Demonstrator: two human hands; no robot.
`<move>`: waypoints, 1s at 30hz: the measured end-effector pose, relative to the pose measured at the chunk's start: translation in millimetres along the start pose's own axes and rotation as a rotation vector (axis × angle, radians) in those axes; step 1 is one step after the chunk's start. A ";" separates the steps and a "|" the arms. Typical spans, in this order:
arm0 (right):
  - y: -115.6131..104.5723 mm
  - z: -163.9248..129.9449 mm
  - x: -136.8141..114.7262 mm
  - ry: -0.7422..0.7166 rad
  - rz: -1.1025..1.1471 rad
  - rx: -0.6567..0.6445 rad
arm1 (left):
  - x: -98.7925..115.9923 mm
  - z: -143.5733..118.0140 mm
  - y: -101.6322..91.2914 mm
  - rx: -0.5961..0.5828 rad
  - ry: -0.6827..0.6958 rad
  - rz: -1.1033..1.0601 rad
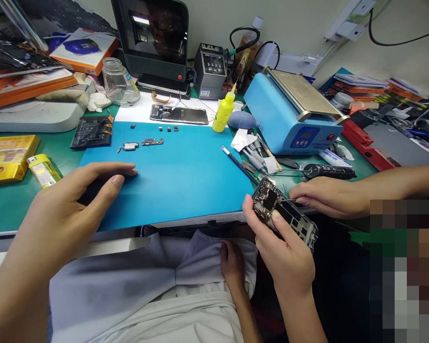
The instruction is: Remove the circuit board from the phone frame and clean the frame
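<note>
Open room is offered by the middle of the blue mat (pixel 178 176) on the worktop (pixel 7 205) — nothing lies there. Its far edge is lined by small loose parts (pixel 143 142), with a battery (pixel 92 131) just off the left corner. The right side is crowded: a black tool (pixel 238 164), tweezers (pixel 254 159) and the blue machine (pixel 289 116) are packed close together. The near left corner is covered by the left hand (pixel 71 205) — the near right edge is blocked by two hands round an opened phone (pixel 284 216).
</note>
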State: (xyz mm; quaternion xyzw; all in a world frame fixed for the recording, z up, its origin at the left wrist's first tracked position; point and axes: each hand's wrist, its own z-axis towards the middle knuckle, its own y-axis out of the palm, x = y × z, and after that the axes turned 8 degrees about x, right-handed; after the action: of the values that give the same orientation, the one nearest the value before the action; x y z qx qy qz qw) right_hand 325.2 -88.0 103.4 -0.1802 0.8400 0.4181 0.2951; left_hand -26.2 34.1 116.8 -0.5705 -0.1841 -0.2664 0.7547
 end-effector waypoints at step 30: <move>-9.2 5.2 1.2 0.466 0.767 -0.369 | 1.7 0.9 1.2 0.047 -0.063 -0.066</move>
State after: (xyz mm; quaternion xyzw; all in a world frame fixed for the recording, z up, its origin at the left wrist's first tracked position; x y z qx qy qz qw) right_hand 331.1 -89.3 94.7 0.0045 0.8015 0.5872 -0.1132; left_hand -24.1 34.9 117.2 -0.5542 -0.2328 -0.2688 0.7526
